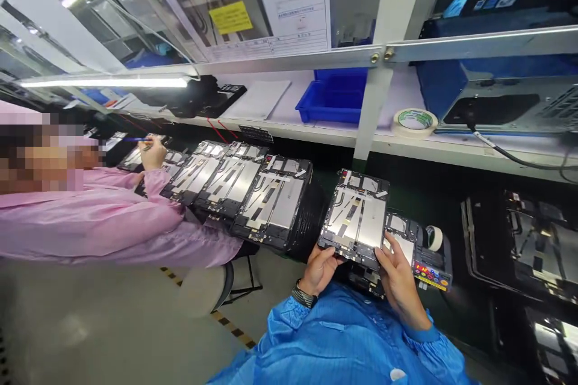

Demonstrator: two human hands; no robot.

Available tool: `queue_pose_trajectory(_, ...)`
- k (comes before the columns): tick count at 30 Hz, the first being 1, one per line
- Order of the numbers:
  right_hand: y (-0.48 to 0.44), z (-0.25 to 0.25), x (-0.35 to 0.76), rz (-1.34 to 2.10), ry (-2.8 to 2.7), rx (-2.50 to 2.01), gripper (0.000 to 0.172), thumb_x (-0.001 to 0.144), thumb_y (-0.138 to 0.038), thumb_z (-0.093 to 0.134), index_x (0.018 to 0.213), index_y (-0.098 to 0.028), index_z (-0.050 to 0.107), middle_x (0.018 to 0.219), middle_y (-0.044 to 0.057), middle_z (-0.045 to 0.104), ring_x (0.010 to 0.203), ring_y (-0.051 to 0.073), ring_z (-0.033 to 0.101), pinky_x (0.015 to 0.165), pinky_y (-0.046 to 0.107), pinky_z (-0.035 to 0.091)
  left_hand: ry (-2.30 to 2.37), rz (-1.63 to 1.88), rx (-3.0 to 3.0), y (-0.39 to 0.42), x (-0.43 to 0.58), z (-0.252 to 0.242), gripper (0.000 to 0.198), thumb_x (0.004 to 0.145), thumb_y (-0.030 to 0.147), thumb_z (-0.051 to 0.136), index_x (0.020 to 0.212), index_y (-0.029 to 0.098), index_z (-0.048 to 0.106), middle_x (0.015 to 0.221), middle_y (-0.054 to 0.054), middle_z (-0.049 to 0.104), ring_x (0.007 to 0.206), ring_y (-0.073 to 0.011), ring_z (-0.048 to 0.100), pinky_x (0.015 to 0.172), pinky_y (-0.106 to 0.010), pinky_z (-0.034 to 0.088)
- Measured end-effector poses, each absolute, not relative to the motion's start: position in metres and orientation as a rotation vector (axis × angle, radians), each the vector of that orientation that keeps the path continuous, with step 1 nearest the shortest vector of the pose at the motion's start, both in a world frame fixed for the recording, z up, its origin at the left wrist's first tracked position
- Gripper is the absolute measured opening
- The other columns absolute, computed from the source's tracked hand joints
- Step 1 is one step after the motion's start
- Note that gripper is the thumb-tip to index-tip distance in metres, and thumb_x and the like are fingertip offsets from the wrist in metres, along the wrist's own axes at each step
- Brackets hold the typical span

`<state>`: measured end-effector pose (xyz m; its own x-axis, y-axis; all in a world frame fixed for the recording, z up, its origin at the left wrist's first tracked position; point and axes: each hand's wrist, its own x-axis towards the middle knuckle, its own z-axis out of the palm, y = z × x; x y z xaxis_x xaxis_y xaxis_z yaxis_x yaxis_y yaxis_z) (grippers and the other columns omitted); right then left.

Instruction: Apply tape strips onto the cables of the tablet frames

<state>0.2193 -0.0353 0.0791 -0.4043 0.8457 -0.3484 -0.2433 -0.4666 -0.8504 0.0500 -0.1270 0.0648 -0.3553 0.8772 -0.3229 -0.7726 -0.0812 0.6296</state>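
Both my hands grip a tablet's bare metal back chassis (356, 218), which has silver shielding plates and black tape strips. My left hand (318, 271) holds its lower left edge, and my right hand (397, 277) holds its lower right edge. The chassis is tilted and raised just above a circuit-board test fixture (422, 261) with coloured connectors and a small roll of tape (434, 238). Part of the fixture is hidden beneath the chassis and my right hand.
To the left, several similar tablet chassis (271, 198) lie in a row, and a co-worker in a pink smock (108, 216) holds a pen. A blue plastic bin (332, 99) and a roll of masking tape (415, 121) stand on the white shelf (316, 123).
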Motion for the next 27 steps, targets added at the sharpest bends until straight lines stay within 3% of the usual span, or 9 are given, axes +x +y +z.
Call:
queue_pose_trajectory(7,-0.024,0.088,0.231,1.973,-1.067,-1.059,0.071,0.086,-0.052,0.082,0.149,-0.035,0.053,0.114,0.006,0.079,0.101,0.028,0.078,0.090,0.047,0.065,0.980,1.678,0.171,-0.126,0.056,0.067,0.056,0.078,0.033,0.086,0.131,0.031,0.067,0.114,-0.003,0.079,0.106,-0.0252,0.076,0.100,-0.048,0.060)
queue_pose_trajectory(12,0.015,0.086,0.283,1.710,-1.244,-1.166,0.039,0.088,-0.053,0.078,0.120,-0.031,0.076,0.105,0.010,0.079,0.088,0.029,0.077,0.079,0.047,0.066,1.129,1.718,0.193,-0.148,0.041,0.069,0.054,0.075,0.036,0.085,0.127,0.033,0.071,0.122,-0.005,0.078,0.110,-0.0276,0.075,0.102,-0.050,0.059)
queue_pose_trajectory(17,0.055,0.060,0.345,1.330,-1.008,-1.360,0.037,0.080,-0.043,0.084,0.108,-0.019,0.078,0.092,0.009,0.079,0.075,0.020,0.075,0.066,0.032,0.063,1.293,1.762,0.200,-0.163,0.032,0.073,0.053,0.071,0.038,0.090,0.121,0.028,0.074,0.120,-0.007,0.079,0.112,-0.0282,0.074,0.106,-0.049,0.056)
queue_pose_trajectory(21,0.060,0.037,0.363,1.324,-0.991,-1.395,0.034,0.077,-0.040,0.085,0.103,-0.019,0.078,0.089,0.007,0.078,0.073,0.018,0.075,0.061,0.027,0.061,1.476,1.751,0.248,-0.166,0.027,0.070,0.046,0.072,0.039,0.091,0.113,0.023,0.078,0.111,-0.006,0.081,0.113,-0.0282,0.074,0.111,-0.046,0.051)
queue_pose_trajectory(27,0.045,0.015,0.353,1.395,-1.002,-1.432,0.038,0.074,-0.043,0.087,0.101,-0.018,0.078,0.090,0.008,0.078,0.072,0.020,0.075,0.059,0.029,0.061,1.532,1.681,0.327,-0.164,0.028,0.042,0.045,0.073,0.042,0.091,0.111,0.021,0.080,0.115,-0.009,0.081,0.114,-0.0285,0.073,0.110,-0.045,0.052)
